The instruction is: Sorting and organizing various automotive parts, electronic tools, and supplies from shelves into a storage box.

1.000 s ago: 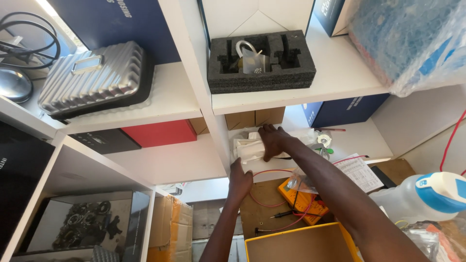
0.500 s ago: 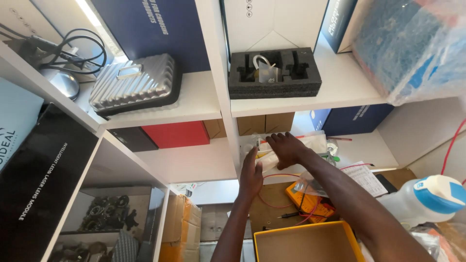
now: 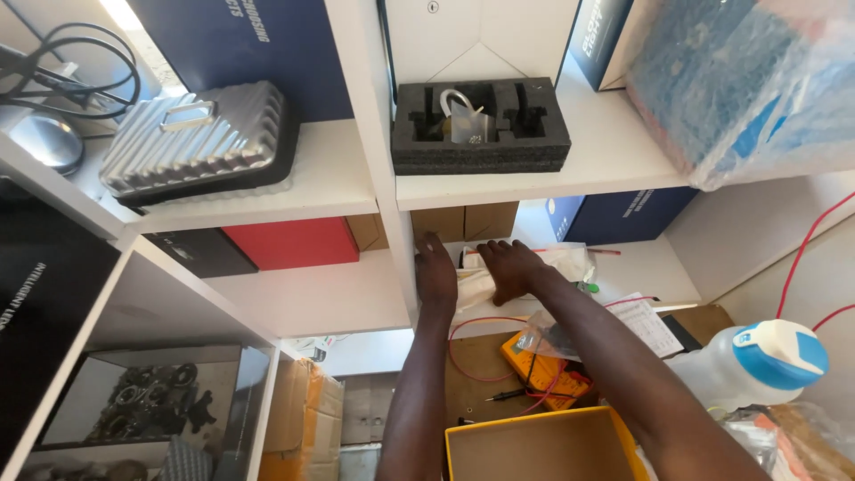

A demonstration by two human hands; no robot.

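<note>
Left hand (image 3: 435,270) lies flat, fingers extended, against the white bundle (image 3: 534,267) on the shelf (image 3: 641,258). Right hand (image 3: 506,267) presses palm-down on it, fingers spread.

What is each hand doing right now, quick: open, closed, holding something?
Left hand: flat and open, resting against the white cloth bundle on the shelf.
Right hand: open, palm pressed down on the same bundle, not gripping it.

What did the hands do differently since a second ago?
Little changed. The left hand slid up beside the white bundle on the shelf, while the right hand stays pressed flat on it. The foam tray and silver case did not move.
</note>
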